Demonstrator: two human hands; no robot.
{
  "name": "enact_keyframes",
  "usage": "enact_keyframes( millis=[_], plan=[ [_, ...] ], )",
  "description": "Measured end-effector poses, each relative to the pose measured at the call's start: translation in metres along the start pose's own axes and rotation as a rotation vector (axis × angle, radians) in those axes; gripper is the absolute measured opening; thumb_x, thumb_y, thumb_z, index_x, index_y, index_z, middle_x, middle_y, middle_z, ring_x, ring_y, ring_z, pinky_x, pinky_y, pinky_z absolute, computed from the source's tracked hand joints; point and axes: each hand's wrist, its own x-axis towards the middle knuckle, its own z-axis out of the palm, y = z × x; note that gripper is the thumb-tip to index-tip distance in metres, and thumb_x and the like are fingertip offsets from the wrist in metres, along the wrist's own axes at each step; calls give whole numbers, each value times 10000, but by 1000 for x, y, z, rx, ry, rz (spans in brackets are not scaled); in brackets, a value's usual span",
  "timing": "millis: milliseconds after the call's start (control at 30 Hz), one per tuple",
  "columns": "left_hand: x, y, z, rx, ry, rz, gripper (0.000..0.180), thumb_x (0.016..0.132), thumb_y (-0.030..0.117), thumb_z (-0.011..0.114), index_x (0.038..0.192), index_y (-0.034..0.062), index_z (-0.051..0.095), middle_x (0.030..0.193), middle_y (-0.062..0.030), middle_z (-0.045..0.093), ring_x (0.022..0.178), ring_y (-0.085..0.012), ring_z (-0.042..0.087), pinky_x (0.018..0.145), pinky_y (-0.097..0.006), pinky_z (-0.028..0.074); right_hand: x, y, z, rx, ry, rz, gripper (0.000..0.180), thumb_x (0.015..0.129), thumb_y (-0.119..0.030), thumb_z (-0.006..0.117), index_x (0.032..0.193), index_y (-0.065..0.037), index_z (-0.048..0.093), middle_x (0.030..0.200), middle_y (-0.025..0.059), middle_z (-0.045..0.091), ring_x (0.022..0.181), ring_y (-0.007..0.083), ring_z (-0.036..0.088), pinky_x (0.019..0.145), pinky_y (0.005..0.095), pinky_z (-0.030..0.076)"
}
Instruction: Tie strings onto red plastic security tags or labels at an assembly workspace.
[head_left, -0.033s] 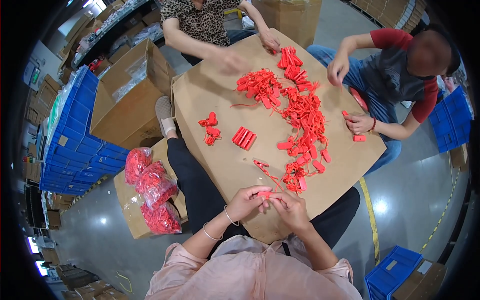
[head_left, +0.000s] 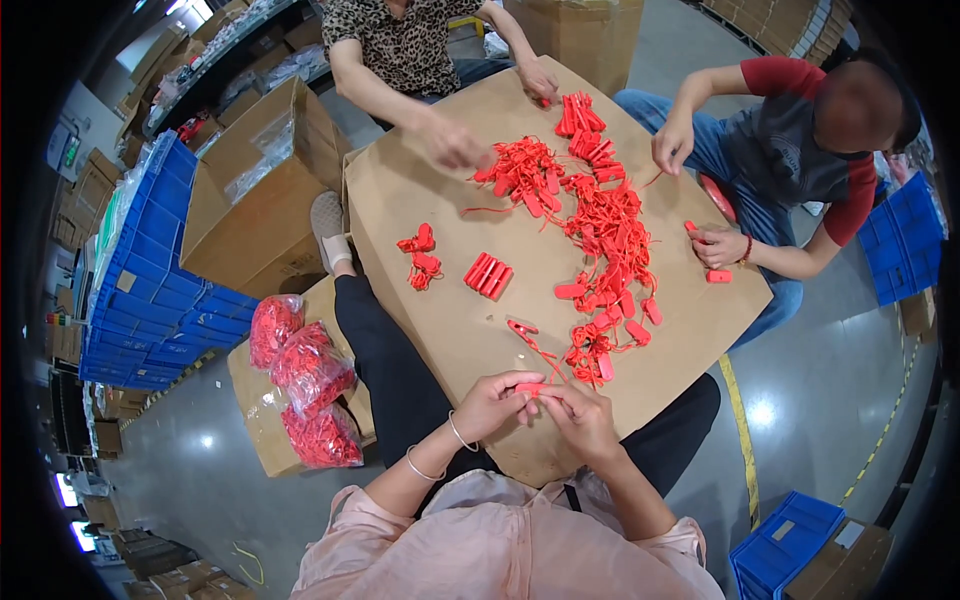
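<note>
Close to the near edge of the table, my left hand (head_left: pixel 495 405) pinches a small flat red plastic piece (head_left: pixel 530 388) between thumb and fingers. My right hand (head_left: pixel 582 418) is closed at the other end of the same piece, its fingertips partly hiding it. Just beyond my hands lies another red piece (head_left: pixel 521 327) with its red cord trailing toward them. A long heap of red corded pieces (head_left: pixel 610 225) spreads over the table's right half. Left of it sit a neat row of red pieces (head_left: pixel 488 276) and a small corded bunch (head_left: pixel 421 262).
The cardboard-topped table (head_left: pixel 420 330) stands over my legs. Across it, a co-worker's blurred hand (head_left: pixel 455 142) is at the heap; another person's hand (head_left: pixel 720 247) rests at the right edge. Bags of red pieces (head_left: pixel 312 370) lie on a carton at left, near blue crates (head_left: pixel 150 280).
The far co-worker's blurred hand has shifted slightly left and down, beside the heap. The right-hand person's raised hand has moved a little, with a red cord showing. My hands look unchanged.
</note>
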Motion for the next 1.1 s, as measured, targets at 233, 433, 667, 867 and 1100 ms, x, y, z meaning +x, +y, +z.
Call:
enact_keyframes(
  millis=[233, 433, 667, 867, 1100],
  plan=[
    [4, -12, 3, 309, 35, 86, 360, 887, 4, 443, 1246, -3, 444, 879, -34, 579, 726, -73, 547, 680, -212, 470, 2, 5, 0, -321, 18, -245, 117, 765, -161, 633, 831, -68, 607, 750, 77, 545, 564, 221, 586, 484, 337, 464],
    [7, -3, 4, 356, 96, 135, 313, 894, 16, 445, 1206, -8, 439, 891, -32, 568, 752, -70, 542, 699, -219, 466, 12, -1, 0, -487, -27, -371, 150, 723, -143, 616, 798, -39, 538, 882, 119, 498, 844, 263, 523, 731, 360, 422],
    [15, 24, 10, 649, 50, 240, 275, 833, -8, 493, 1108, 0, 513, 984, -43, 586, 864, -108, 565, 769, -240, 459, 14, -22, -10, -421, 63, -453, 148, 749, -118, 607, 798, -17, 510, 970, 139, 493, 882, 281, 513, 751, 400, 408],
    [25, 32, 12, 273, 9, 259, 310, 824, -6, 499, 1133, 4, 513, 998, -49, 586, 924, -110, 549, 812, -238, 439, 14, -19, -15, 189, -149, -58, 121, 837, -60, 554, 931, -35, 482, 881, 103, 536, 789, 239, 560, 674, 337, 452],
    [38, 11, 9, -356, -68, 51, 180, 897, 108, 508, 1027, -9, 550, 910, -87, 594, 769, -95, 579, 701, -244, 487, 33, -5, -33, 1033, -195, 308, 116, 898, -60, 500, 984, -5, 556, 816, 60, 610, 697, 105, 582, 642, 220, 479]
  ],
)
